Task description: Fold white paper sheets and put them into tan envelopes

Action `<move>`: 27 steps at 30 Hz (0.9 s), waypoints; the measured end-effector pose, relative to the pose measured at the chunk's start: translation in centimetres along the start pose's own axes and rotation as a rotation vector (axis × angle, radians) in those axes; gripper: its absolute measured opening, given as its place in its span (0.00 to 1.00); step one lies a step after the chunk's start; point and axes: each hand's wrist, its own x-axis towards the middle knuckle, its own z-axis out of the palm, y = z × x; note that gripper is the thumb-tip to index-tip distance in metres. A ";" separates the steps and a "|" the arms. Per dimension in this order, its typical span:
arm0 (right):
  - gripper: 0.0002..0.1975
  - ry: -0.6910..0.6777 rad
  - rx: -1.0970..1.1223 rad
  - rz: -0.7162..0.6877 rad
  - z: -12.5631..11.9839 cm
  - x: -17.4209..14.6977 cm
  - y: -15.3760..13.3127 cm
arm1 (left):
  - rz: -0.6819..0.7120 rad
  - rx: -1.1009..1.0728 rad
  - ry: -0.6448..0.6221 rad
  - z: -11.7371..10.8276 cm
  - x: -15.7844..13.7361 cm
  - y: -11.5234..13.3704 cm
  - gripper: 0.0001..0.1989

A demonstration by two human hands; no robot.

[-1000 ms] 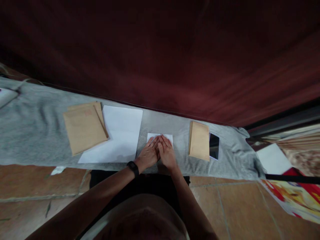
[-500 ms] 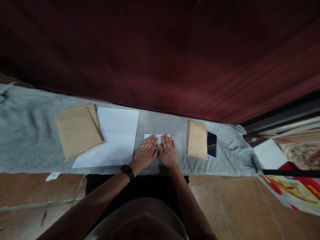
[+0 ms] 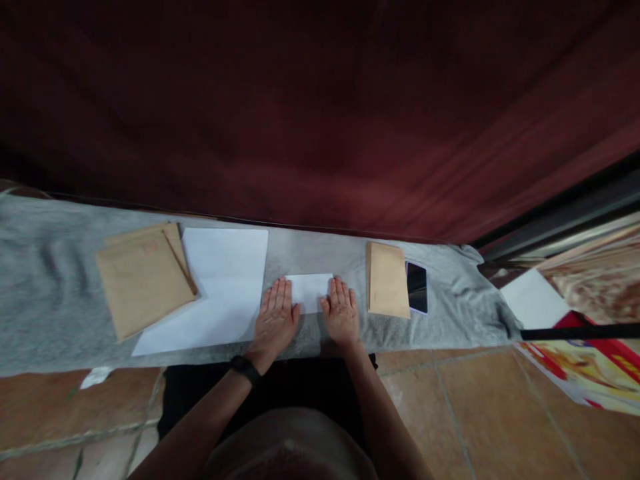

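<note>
Half a second ago the hands nearly meet over the small white paper [image 3: 311, 293]; now they have parted to its sides, baring most of its smooth, oblong face. It lies flat on the table [image 3: 320, 248], which wears a soft, rumpled grey cloth. The left hand [image 3: 273, 317] rests at its eight o'clock, the right hand [image 3: 341, 316] at four; on both, the fingers lie straight and close together, thumbs held apart, clamped on nothing.

At nine o'clock spreads a large white sheet [image 3: 230, 287], partly hidden under flat, matte brown envelopes [image 3: 145, 283]. A thin dark strip on them is hard to make out. At three o'clock sit narrower brown envelopes [image 3: 389, 280], then a glossy phone [image 3: 417, 287]. The fingertips hide parts of the small paper's side edges; the frame's bottom crops both forearms.
</note>
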 end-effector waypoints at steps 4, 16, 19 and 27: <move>0.28 0.016 -0.002 0.012 -0.2 -0.5 0.7 | 0.013 0.014 0.027 0.2 -0.1 -0.2 0.35; 0.26 0.005 0.114 -0.093 -0.5 0.1 -2.6 | 0.087 0.046 -0.018 -0.3 0.1 0.2 0.31; 0.25 -0.074 0.136 -0.148 0.0 0.2 -3.9 | 0.102 0.067 -0.028 0.0 0.1 0.0 0.31; 0.27 -0.083 0.007 -0.096 0.6 0.2 -4.0 | 0.094 0.144 -0.071 -0.3 0.2 0.2 0.30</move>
